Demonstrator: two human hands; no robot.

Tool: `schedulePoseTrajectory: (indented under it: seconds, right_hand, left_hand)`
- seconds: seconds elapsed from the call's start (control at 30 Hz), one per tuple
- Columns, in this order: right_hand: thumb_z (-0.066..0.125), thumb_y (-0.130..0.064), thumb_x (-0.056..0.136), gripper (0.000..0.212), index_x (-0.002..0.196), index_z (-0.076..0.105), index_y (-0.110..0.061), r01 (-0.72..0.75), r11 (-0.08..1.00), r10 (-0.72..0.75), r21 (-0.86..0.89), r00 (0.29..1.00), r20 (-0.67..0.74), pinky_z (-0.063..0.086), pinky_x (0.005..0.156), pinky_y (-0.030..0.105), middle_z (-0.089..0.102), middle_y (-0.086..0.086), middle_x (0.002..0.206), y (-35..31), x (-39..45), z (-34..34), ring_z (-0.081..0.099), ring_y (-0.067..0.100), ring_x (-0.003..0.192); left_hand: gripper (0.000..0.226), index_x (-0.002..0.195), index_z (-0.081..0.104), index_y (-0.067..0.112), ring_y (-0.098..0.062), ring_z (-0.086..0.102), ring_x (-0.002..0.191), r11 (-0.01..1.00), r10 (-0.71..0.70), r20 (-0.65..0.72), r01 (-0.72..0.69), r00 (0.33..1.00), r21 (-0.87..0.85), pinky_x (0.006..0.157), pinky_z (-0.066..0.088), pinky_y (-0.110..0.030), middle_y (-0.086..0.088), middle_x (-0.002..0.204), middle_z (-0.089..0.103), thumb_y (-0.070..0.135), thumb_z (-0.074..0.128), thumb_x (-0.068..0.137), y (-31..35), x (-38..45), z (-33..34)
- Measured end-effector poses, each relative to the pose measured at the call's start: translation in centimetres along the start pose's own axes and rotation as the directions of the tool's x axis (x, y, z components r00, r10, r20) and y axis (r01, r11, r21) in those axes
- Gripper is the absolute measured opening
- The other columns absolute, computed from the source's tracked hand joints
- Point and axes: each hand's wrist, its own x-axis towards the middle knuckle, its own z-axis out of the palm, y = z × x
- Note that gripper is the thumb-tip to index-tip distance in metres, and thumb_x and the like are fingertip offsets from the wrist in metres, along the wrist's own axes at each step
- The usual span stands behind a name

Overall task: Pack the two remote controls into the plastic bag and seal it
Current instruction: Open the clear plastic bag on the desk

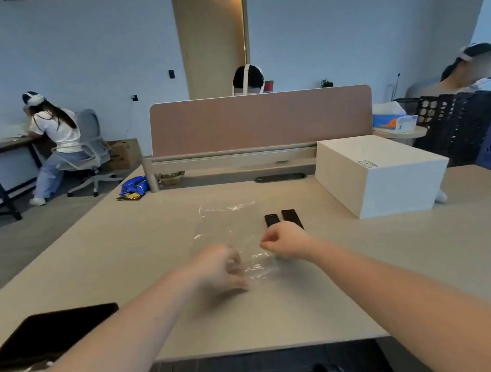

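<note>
Plastic bag (pixel 229 237): flat on the bench (pixel 129 247), near edge pinched by both hands.
Left hand (pixel 219 268): blurred, clamped on film.
Right hand (pixel 286 241): closed on bag edge.
Remote controls (pixel 282 219): beside bag, unpacked.
Risk: thin film may slip, mouth not opened.

Single head-worn wide-angle view, facing forward and down across the desk (pixel 129 247); both forearms enter from the bottom edge, office room beyond.
</note>
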Motion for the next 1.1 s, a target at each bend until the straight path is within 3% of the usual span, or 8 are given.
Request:
schedulePoseTrajectory:
  seconds: [0.17, 0.27, 0.37, 0.47, 0.6, 0.7, 0.93, 1.1]
  right_hand:
    - [0.063, -0.023, 0.087, 0.021, 0.100, 0.071, -0.008, -0.046, 0.999, 0.045, 0.024, 0.998, 0.033, 0.049, 0.081, 0.027, 0.072, 0.009, 0.103, 0.5, -1.9, 1.5, 0.064, 0.021, 0.097]
    - [0.064, -0.023, 0.086, 0.014, 0.085, 0.070, -0.010, -0.082, 0.994, 0.078, 0.067, 0.996, 0.049, 0.049, 0.064, 0.024, 0.067, 0.007, 0.083, 0.8, -2.5, 2.0, 0.062, 0.018, 0.075]
    - [0.063, -0.021, 0.088, 0.017, 0.074, 0.064, -0.013, -0.125, 0.982, 0.101, 0.139, 0.981, 0.164, 0.055, 0.067, 0.026, 0.064, 0.005, 0.073, 1.1, -3.2, 2.3, 0.060, 0.014, 0.061]
    - [0.061, -0.024, 0.090, 0.020, 0.083, 0.070, -0.007, -0.148, 0.963, 0.107, 0.224, 0.976, 0.188, 0.050, 0.055, 0.015, 0.064, 0.000, 0.068, 1.3, -3.8, 2.2, 0.057, 0.007, 0.055]
    - [0.059, -0.028, 0.091, 0.023, 0.080, 0.070, -0.011, -0.212, 0.900, 0.161, 0.380, 0.973, 0.163, 0.047, 0.055, 0.021, 0.065, -0.001, 0.067, 1.8, -4.1, 2.7, 0.055, 0.011, 0.055]
    - [0.057, -0.034, 0.092, 0.025, 0.078, 0.066, -0.015, -0.251, 0.832, 0.216, 0.494, 0.968, 0.128, 0.042, 0.045, 0.020, 0.066, 0.002, 0.073, 1.6, -4.2, 3.3, 0.053, 0.010, 0.054]
    - [0.057, -0.040, 0.091, 0.027, 0.087, 0.069, -0.016, -0.259, 0.734, 0.232, 0.628, 0.964, 0.127, 0.042, 0.045, 0.019, 0.071, 0.006, 0.087, 0.6, -3.7, 3.6, 0.054, 0.012, 0.054]
    - [0.059, -0.030, 0.091, 0.021, 0.083, 0.069, -0.014, -0.254, 0.723, 0.243, 0.643, 0.964, 0.108, 0.038, 0.042, 0.017, 0.069, 0.004, 0.076, 0.7, -3.0, 3.8, 0.051, 0.009, 0.050]
  left_hand:
    - [0.026, 0.095, 0.063, 0.008, -0.031, 0.057, 0.097, 0.994, 0.080, -0.036, -0.077, 0.996, 0.083, 0.079, 0.045, -0.034, -0.013, 0.103, 0.064, 0.032, 0.054, 0.090, 0.9, -1.2, 1.6]
    - [0.023, 0.094, 0.062, 0.008, -0.034, 0.057, 0.097, 0.979, 0.090, -0.016, -0.085, 0.996, 0.186, 0.078, 0.048, -0.038, -0.014, 0.104, 0.063, 0.019, 0.041, 0.091, 1.0, -1.3, 1.8]
    - [0.023, 0.094, 0.060, 0.008, -0.036, 0.057, 0.099, 0.966, 0.067, -0.009, -0.063, 0.998, 0.252, 0.078, 0.047, -0.038, -0.015, 0.105, 0.062, 0.013, 0.038, 0.089, 1.3, -1.1, 2.1]
    - [0.023, 0.092, 0.063, 0.009, -0.035, 0.058, 0.096, 0.987, 0.004, -0.064, 0.007, 0.998, 0.160, 0.077, 0.049, -0.038, -0.016, 0.102, 0.066, 0.016, 0.041, 0.091, 1.7, -0.7, 1.8]
    - [0.025, 0.093, 0.067, 0.012, -0.032, 0.059, 0.094, 0.999, -0.030, -0.249, 0.022, 0.968, -0.035, 0.078, 0.048, -0.037, -0.012, 0.098, 0.070, 0.027, 0.048, 0.094, 2.2, -0.3, 1.7]
    - [0.026, 0.086, 0.066, 0.011, -0.031, 0.056, 0.092, 0.998, -0.008, -0.330, -0.013, 0.944, -0.061, 0.076, 0.047, -0.038, -0.011, 0.090, 0.065, 0.028, 0.048, 0.094, 2.5, -0.2, 1.8]
    - [0.023, 0.086, 0.065, 0.011, -0.028, 0.056, 0.089, 0.993, 0.004, -0.325, -0.043, 0.946, -0.114, 0.071, 0.042, -0.035, -0.008, 0.085, 0.059, 0.023, 0.047, 0.094, 2.9, 0.4, 2.0]
    - [0.018, 0.088, 0.068, 0.018, -0.027, 0.057, 0.088, 0.990, -0.029, -0.308, -0.016, 0.951, -0.140, 0.071, 0.044, -0.033, -0.006, 0.088, 0.061, 0.025, 0.052, 0.092, 3.5, 0.5, 2.0]
